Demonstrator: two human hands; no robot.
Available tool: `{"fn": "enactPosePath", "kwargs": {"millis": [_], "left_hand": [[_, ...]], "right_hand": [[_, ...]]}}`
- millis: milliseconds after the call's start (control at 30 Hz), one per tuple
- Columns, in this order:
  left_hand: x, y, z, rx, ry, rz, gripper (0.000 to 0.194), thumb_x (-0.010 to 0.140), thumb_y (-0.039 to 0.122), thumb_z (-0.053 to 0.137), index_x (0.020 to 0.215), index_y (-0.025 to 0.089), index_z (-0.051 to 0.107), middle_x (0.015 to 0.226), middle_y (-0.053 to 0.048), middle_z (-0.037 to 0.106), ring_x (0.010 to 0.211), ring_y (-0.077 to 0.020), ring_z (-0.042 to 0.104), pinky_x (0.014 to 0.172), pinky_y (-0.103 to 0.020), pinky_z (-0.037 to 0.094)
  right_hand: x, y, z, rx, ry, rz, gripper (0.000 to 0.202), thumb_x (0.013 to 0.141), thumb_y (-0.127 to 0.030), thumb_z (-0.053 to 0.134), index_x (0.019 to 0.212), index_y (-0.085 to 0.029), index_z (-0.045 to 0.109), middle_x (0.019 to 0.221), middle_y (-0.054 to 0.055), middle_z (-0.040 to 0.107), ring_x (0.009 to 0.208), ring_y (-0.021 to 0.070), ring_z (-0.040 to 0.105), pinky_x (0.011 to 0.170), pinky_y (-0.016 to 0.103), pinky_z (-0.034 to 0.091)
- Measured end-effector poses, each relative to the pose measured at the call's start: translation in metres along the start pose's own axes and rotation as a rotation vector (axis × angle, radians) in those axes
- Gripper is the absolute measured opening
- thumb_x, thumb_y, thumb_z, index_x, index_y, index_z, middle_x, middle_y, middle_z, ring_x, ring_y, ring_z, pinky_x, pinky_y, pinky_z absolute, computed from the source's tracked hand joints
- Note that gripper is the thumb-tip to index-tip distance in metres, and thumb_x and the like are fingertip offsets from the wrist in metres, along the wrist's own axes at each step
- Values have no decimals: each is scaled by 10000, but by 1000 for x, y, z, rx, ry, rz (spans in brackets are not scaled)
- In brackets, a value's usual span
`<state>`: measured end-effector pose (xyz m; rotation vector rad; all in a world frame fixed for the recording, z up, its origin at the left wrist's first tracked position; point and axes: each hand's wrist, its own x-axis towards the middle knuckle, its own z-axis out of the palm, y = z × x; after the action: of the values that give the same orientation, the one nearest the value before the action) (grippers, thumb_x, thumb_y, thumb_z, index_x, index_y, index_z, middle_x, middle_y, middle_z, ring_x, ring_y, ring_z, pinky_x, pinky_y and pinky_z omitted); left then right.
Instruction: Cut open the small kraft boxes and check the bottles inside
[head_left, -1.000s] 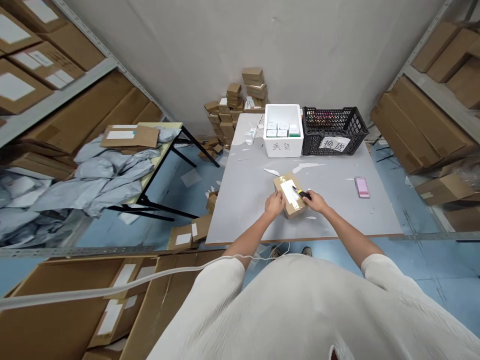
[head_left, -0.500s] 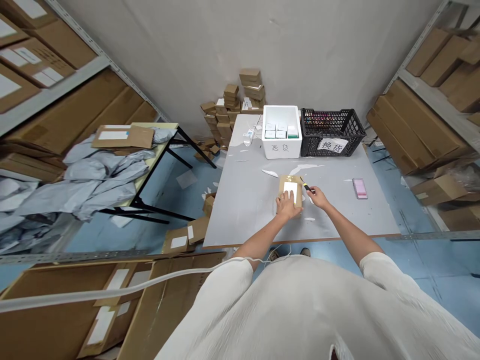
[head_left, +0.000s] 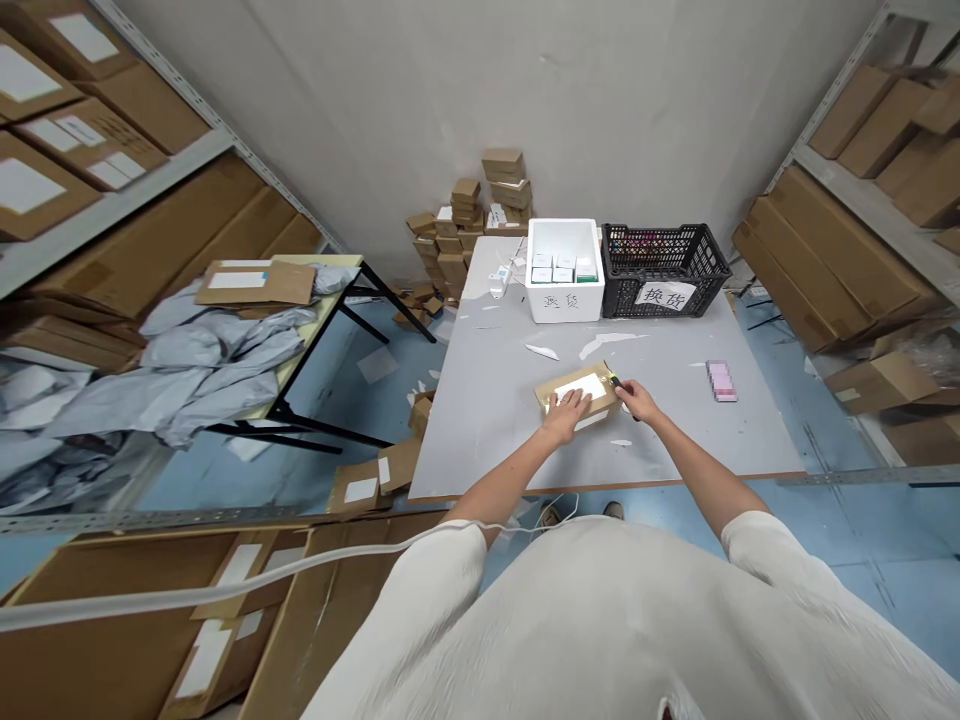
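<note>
A small brown cardboard box [head_left: 553, 384] with a white label lies at an angle on the grey table [head_left: 480, 440]. My left hand [head_left: 568, 416] holds it from above, fingers across the label and the near side. In my closed right hand [head_left: 637, 400] is a black and yellow utility knife [head_left: 616, 381]. Its tip is at the box's right end, by the shiny tape; whether the blade touches the tape I cannot tell.
Behind the box stand a white foam bin [head_left: 564, 302] holding small boxes and a black plastic crate [head_left: 664, 275]. A pink item [head_left: 721, 381] lies at right. Paper scraps [head_left: 541, 352] litter the table. Grey mail bags [head_left: 202, 360] cover a side table at left.
My left hand has turned the box so that its far end now faces right, toward the knife. The knife stays in my right hand, which has shifted slightly.
</note>
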<state>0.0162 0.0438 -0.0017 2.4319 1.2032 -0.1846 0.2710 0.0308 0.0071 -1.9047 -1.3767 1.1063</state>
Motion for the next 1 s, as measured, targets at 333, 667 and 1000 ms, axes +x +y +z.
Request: {"fn": "enactPosePath", "kwargs": {"millis": [333,667,1000], "left_hand": [[-16,12,-16,55,98,61,640,931,259,741,1524,281,500,1543,-144,576,1448,-336,530,1230,-484,356],[5,22,-14,60,48,-4,721,797,228,849,1432,264,511,1433,-144,626,1342,-354,623,1285,-549,231],[0,25,-11,100,58,-8,662,798,201,891,1374,238,568,1399,-147,599,1237,-342,669,1337,-613,127]], "right_hand": [[-38,-11,5,295,-246,139,333,956,-554,693,1009,-236,609,1086,109,810,965,226,790,805,311,613],[-37,14,-42,57,-231,78,259,1002,-464,674,1058,-212,686,905,63,795,703,180,708,636,265,562],[-3,20,-59,-561,-274,-224,276,1003,-336,608,1184,-258,801,1110,71,820,983,262,700,849,324,490]]}}
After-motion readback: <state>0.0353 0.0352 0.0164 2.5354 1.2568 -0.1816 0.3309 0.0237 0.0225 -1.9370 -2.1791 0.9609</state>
